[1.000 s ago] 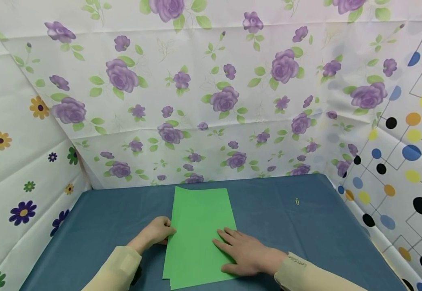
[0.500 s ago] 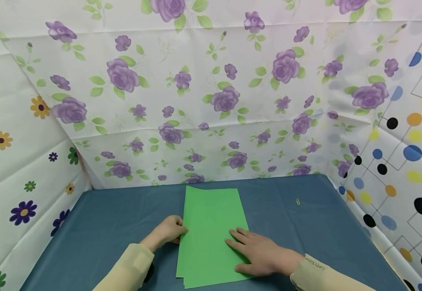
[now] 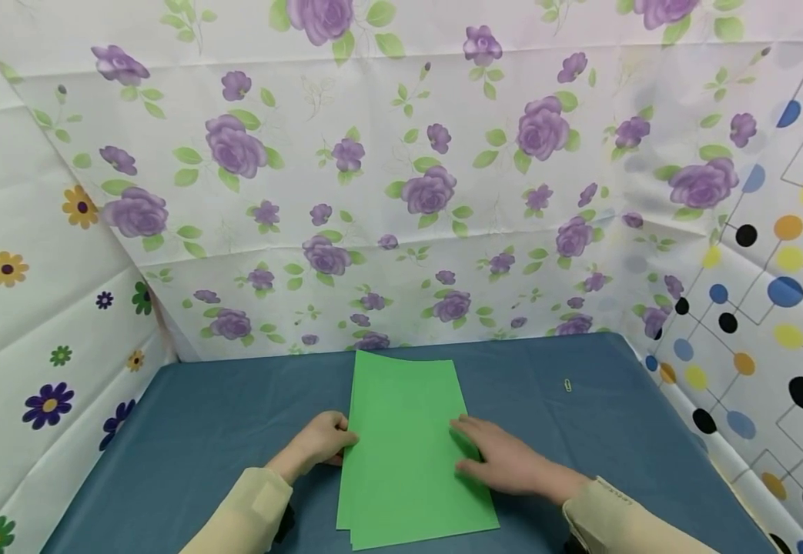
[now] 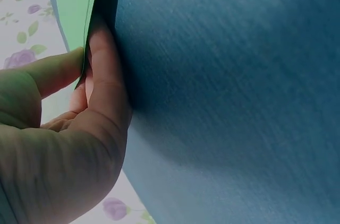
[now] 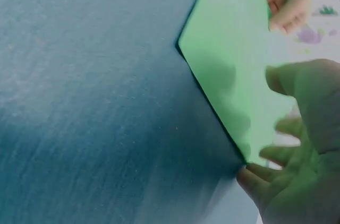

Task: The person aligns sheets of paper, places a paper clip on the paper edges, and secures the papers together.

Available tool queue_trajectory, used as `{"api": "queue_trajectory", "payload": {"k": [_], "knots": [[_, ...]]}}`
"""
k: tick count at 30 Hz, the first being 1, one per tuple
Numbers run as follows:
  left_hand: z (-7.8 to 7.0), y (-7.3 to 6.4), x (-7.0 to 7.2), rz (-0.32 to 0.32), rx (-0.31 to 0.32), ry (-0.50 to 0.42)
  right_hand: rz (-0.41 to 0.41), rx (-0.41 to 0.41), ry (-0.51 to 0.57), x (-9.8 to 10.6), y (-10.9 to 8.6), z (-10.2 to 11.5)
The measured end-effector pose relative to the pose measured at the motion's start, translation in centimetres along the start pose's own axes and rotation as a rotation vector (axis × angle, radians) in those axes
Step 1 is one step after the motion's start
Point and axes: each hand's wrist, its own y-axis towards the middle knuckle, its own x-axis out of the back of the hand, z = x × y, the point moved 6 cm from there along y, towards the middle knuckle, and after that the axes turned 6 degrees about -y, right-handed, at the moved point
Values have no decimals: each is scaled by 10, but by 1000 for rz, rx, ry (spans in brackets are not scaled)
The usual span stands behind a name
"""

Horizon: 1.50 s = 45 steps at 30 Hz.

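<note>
Green sheets of paper (image 3: 408,454) lie slightly offset on one another on the table, their long sides running away from me. My left hand (image 3: 319,440) pinches the left edge, and in the left wrist view the thumb lies on one face with the fingers (image 4: 106,70) behind the other. Over the right edge hovers my right hand (image 3: 501,458), its fingers spread and relaxed and a shadow on the paper below. In the right wrist view the little finger (image 5: 254,179) is close to the paper's edge, and nothing is gripped.
A small yellow paper clip (image 3: 567,385) lies on the blue tablecloth (image 3: 235,408) at the back right. Behind the table hangs a floral curtain (image 3: 387,192). A dotted cloth (image 3: 754,346) borders the right side, and a flower-patterned cloth (image 3: 20,331) the left.
Both hands and the green paper shifted to the right, then stayed there. Since half a second ago my right hand has lifted from pressing on the paper and moved slightly away from me.
</note>
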Motion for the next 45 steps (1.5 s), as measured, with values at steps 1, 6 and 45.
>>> {"api": "queue_trajectory", "payload": {"k": [1, 6, 45], "knots": [[0, 0, 0, -2, 0, -2, -30, -32, 65, 3, 1, -3], [3, 1, 2, -7, -2, -26, -172, -209, 347, 14, 4, -19], [11, 4, -11, 114, 9, -305, -204, -373, 1004, -10, 34, -41]]}}
